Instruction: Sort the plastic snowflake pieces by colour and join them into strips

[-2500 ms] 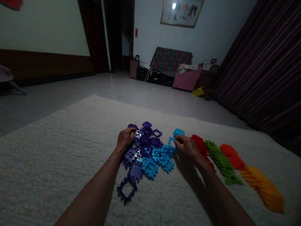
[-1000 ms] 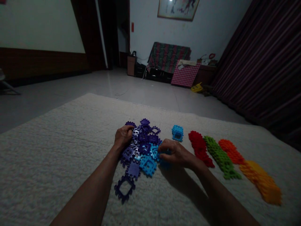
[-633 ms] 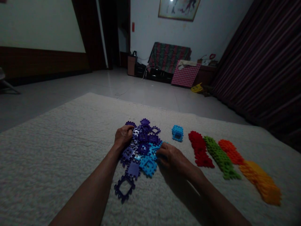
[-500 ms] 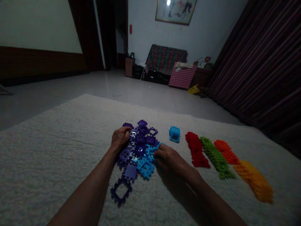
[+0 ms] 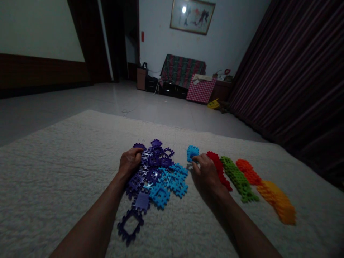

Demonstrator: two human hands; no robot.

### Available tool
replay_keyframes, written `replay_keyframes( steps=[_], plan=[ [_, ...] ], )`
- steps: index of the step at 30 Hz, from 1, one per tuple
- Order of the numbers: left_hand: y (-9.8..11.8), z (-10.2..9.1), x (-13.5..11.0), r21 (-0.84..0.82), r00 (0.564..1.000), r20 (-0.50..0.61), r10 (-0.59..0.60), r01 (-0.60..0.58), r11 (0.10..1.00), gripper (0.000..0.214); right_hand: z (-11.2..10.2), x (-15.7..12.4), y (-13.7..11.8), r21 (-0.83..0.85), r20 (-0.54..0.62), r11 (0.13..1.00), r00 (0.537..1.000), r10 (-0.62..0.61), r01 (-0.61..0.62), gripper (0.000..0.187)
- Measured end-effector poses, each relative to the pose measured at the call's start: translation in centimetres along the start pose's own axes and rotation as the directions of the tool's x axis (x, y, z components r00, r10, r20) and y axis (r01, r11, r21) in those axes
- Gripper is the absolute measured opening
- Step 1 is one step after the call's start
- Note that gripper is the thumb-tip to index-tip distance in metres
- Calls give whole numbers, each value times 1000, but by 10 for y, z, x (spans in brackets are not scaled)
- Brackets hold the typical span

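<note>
My left hand point(image 5: 130, 160) is closed at the left edge of a loose pile, its fingertips on purple toothed plastic tiles point(image 5: 153, 161). Light blue toothed tiles point(image 5: 160, 195) lie at the pile's right side, partly over one another. My right hand point(image 5: 206, 170) reaches the small light blue stack point(image 5: 191, 152), with thumb and fingers pinched at its near right edge, on a light blue tile as far as I can make out. At the pile's near end lie a lavender tile point(image 5: 141, 201) and a dark purple square frame point(image 5: 130, 226).
Right of my right hand lie rows of red tiles point(image 5: 220, 170), green tiles point(image 5: 239, 179), orange-red tiles point(image 5: 248, 171) and yellow-orange tiles point(image 5: 279, 202). All rest on a cream quilted mat point(image 5: 67, 168). Tiled floor point(image 5: 107, 98) and a dark curtain point(image 5: 258, 64) lie beyond.
My right hand has moved from the blue tiles in the pile, right and away from me, to the small blue stack. My left hand stays at the purple tiles. The view has shifted slightly.
</note>
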State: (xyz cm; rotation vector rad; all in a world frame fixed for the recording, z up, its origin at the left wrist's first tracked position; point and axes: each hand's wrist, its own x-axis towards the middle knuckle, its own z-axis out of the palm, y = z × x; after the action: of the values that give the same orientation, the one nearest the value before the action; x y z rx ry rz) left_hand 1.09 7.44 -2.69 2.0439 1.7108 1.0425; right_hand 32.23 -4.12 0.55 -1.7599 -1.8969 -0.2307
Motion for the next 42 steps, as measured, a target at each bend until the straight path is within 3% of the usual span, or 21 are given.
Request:
replay_keyframes(
  steps=[8, 15, 20, 24, 29, 35, 39, 42],
  plan=[
    [-1, 1, 0, -6, 1000, -4, -3, 3, 1000, 37, -1, -5, -1, -266, 77, 961, 993, 93, -70, 13],
    [-1, 0, 0, 20, 1000, 2, 9, -9, 1000, 37, -4, -5, -6, -317, 129, 945, 984, 120, -74, 12],
    [2, -2, 0, 12, 1000, 13, -2, 2, 1000, 37, -4, -5, -5, -315, 96, 944, 987, 130, -94, 14],
    [3, -3, -1, 13, 1000, 8, -3, 3, 1000, 37, -1, -6, -14, -110, 82, 993, 996, 43, -34, 17],
    [3, -3, 0, 29, 1000, 8, -10, 10, 1000, 37, 8, -10, -32, 182, 171, 982, 982, -80, 49, 21],
    [2, -2, 0, 38, 1000, 2, -11, 11, 999, 37, 20, -9, -32, 206, 178, 978, 984, -17, -21, 21],
    [3, -2, 0, 42, 1000, -4, -6, 6, 999, 36, 24, -2, -32, 323, 77, 946, 997, 11, -36, 17],
    [4, -2, -1, 39, 1000, -6, -3, 3, 999, 36, 21, 1, -37, 466, 13, 884, 1000, 23, -26, 23]
  ],
)
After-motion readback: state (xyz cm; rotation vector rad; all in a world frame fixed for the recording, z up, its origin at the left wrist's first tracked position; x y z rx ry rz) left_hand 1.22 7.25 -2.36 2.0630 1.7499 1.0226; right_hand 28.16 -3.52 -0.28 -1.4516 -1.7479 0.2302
